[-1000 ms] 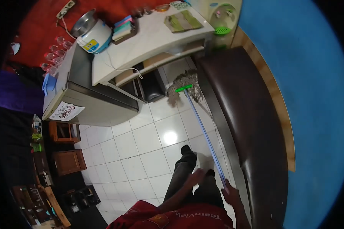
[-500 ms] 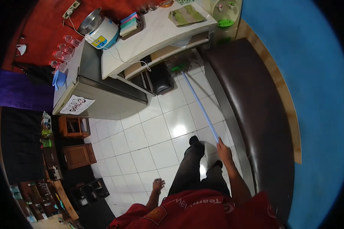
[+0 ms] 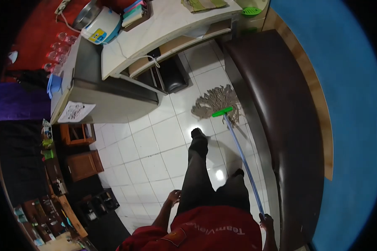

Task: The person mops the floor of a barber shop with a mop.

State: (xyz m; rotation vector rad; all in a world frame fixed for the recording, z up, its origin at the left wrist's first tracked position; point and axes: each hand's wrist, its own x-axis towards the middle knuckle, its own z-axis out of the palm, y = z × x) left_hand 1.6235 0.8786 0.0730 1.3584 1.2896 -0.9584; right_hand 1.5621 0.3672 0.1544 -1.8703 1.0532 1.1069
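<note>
A mop with a blue handle (image 3: 244, 161) slants up the floor from my right hand (image 3: 266, 221), which is closed round its upper end. At the far end, a green mop clamp (image 3: 222, 111) carries grey-brown mop strands (image 3: 218, 98) spread flat on the white tiles, beside the base of the brown bench. My left hand (image 3: 174, 196) hangs free next to my left thigh, its fingers loosely bent and apart, with nothing in them. Part of that hand is hidden by the leg.
The brown padded bench (image 3: 276, 113) runs along the right by a blue wall. Ahead stands a white counter (image 3: 171, 29) with a black stool (image 3: 173, 79) beneath it. A grey fridge (image 3: 113, 102) stands left of the counter, and wooden cabinets (image 3: 83, 164) line the left.
My right hand has drawn the mop back toward me, bringing its head out from under the counter into the open beside the bench. My left foot has stepped forward.
</note>
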